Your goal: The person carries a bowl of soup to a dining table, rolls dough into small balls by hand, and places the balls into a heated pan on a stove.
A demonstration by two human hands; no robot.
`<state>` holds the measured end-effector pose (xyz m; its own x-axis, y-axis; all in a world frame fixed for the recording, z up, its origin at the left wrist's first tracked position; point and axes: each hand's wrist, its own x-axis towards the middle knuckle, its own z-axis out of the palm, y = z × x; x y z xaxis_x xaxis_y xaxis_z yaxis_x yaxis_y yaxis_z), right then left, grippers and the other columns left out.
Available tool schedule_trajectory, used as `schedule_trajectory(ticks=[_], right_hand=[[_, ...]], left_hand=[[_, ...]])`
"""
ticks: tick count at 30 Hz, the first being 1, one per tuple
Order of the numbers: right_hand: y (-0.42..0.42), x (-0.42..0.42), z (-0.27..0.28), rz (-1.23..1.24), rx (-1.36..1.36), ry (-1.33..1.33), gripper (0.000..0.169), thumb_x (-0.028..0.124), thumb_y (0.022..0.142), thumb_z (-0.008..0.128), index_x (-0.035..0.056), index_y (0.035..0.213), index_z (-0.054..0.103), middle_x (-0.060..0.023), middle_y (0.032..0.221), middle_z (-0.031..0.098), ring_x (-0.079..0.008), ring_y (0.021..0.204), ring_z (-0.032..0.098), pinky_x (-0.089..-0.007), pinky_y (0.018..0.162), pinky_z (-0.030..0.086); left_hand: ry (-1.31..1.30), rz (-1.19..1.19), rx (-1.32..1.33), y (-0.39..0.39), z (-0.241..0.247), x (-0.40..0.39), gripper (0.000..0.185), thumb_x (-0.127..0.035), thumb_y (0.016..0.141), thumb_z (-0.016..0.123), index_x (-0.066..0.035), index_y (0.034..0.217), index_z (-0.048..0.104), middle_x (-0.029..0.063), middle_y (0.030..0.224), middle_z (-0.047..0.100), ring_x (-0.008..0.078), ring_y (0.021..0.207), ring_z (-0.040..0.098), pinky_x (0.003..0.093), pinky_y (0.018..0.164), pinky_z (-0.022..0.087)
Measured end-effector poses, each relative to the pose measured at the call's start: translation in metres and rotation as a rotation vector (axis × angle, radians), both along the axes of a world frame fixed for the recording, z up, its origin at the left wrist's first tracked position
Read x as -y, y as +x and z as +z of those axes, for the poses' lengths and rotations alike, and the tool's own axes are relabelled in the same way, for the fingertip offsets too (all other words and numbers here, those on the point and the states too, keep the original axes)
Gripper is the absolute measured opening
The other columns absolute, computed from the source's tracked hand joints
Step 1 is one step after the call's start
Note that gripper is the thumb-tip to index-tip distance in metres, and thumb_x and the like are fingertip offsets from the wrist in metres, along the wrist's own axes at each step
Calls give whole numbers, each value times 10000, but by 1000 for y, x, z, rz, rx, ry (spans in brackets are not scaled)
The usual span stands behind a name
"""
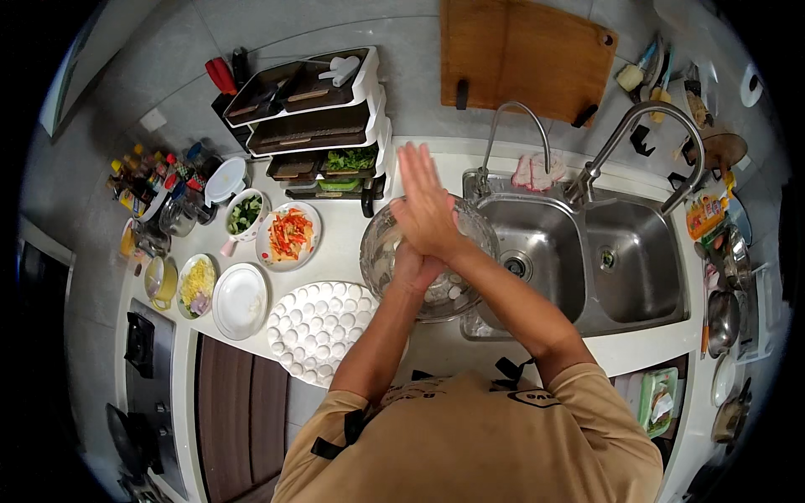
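My right hand lies palm-down across my left hand, its fingers stretched out and slightly blurred. The two palms meet over a large clear glass bowl, and whatever may lie between them is hidden. White residue coats the bowl's inside, and a few small white lumps sit near its bottom. To the left of the bowl, a white oval plate carries many small, round white dough balls. My left forearm passes over the plate's right side and covers part of it.
Left along the counter stand an empty white plate, a dish of chopped yellow and purplish food, a plate of red and pale strips and a bowl of chopped greens. A tiered rack stands behind; a double steel sink adjoins the bowl.
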<state>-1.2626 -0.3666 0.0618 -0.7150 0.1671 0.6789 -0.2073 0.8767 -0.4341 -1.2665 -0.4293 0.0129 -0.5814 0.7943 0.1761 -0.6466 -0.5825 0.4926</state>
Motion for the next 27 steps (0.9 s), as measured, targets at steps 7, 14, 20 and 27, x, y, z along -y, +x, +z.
schedule_trajectory(ticks=[7, 14, 20, 27], right_hand=[[3, -15, -25, -279, -14, -37, 595, 192, 823, 405, -49, 1329, 207, -243, 1385, 181, -409, 1291, 130, -450, 1053, 100], [24, -46, -28, 63, 85, -145, 401, 177, 807, 498, 90, 1198, 480, -155, 1300, 375, -322, 1190, 368, -413, 968, 315], [35, -32, -47, 195, 182, -151, 224, 144, 694, 652, 101, 913, 633, -66, 987, 601, -272, 1045, 489, -387, 879, 383], [17, -48, -107, -71, 774, -214, 200, 214, 654, 704, 128, 831, 671, -91, 790, 633, -270, 750, 604, -372, 678, 474]], left_hand=[[-43, -88, 75, 2, 3, 9, 602, -497, 918, 159, -106, 1374, 187, 92, 1385, 280, 219, 1269, 270, 390, 1046, 193], [-34, -89, 244, -27, -13, 17, 733, -636, 848, 153, -148, 1394, 124, 105, 1371, 295, 290, 1244, 293, 410, 1033, 203], [-208, -47, 108, -43, -19, 27, 803, -667, 822, 240, -162, 1401, 7, 134, 1340, 317, 291, 1195, 347, 389, 987, 252], [-663, 443, -57, -57, -24, 39, 527, -403, 900, 418, -69, 1292, 305, 105, 1154, 477, 200, 1038, 475, 319, 869, 375]])
